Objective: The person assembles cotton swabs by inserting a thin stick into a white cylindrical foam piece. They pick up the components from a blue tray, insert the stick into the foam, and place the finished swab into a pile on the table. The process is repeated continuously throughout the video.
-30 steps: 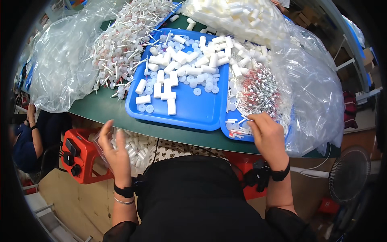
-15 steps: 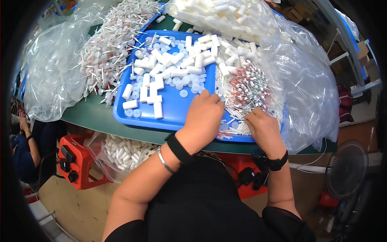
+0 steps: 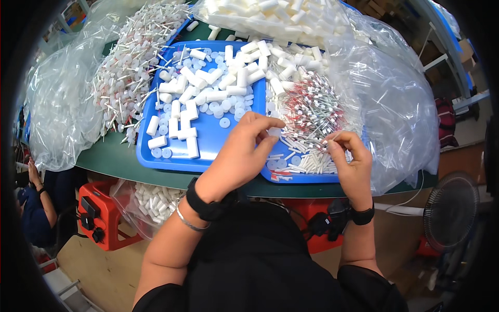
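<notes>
Fingers of your left hand [image 3: 240, 148], spread a second ago, now pinch a translucent disc [image 3: 274, 132]. Your right hand [image 3: 356, 164] grips a thin piece [image 3: 325, 140], so both are occupied over the right tray [image 3: 306, 179].

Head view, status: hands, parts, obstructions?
Left hand at a pale disc, hold unclear. Right hand pinched beside red-and-white pins. Transparent bag close by on the right, covering neither hand.

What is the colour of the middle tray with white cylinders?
The middle tray is blue, best seen in the head view.
</notes>
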Tool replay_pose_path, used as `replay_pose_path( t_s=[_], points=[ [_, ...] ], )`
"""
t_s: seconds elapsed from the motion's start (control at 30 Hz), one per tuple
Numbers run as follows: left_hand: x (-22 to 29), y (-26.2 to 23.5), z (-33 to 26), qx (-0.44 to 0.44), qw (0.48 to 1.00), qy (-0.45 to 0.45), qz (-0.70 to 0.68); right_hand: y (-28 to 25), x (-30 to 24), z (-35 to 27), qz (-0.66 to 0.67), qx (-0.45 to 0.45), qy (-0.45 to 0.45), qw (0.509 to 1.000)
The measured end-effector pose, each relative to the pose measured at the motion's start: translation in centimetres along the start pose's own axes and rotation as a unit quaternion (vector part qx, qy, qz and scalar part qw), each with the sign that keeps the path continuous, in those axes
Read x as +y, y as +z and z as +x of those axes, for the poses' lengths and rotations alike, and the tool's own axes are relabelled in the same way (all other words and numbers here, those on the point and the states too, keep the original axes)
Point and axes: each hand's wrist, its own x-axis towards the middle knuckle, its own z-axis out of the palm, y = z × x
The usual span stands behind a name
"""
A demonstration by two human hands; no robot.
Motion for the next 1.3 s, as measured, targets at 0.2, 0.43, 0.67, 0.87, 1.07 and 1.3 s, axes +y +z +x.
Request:
replay_pose_path(
  t_s=[0.2, 0.43, 0.67, 0.87, 1.07, 1.3],
  points=[
    [-0.1, -0.9, -4.5, -0.05, 0.787, -0.228, -0.571, 2.3, -2.8, -1.3, 0.347, -0.018, 0.059, 0.936],
    [-1.3, -1.2, -7.8, -0.045, 0.679, -0.252, -0.688, 6.1, -4.5, -2.1, 0.335, -0.087, 0.084, 0.934],
    [-1.4, -1.4, -8.3, -0.037, 0.651, -0.248, -0.717, 6.9, -4.8, -2.2, 0.277, -0.089, 0.09, 0.952],
    [-1.5, -1.3, -8.1, -0.026, 0.656, -0.259, -0.708, 7.0, -4.9, -2.3, 0.262, -0.08, 0.077, 0.959],
    [-1.3, -0.6, -8.0, -0.021, 0.696, -0.259, -0.669, 6.7, -4.7, -2.7, 0.131, -0.101, -0.096, 0.981],
    [-1.6, -0.1, -7.8, -0.036, 0.674, -0.266, -0.688, 6.1, -4.6, -2.5, 0.092, -0.129, -0.195, 0.968]
  ],
)
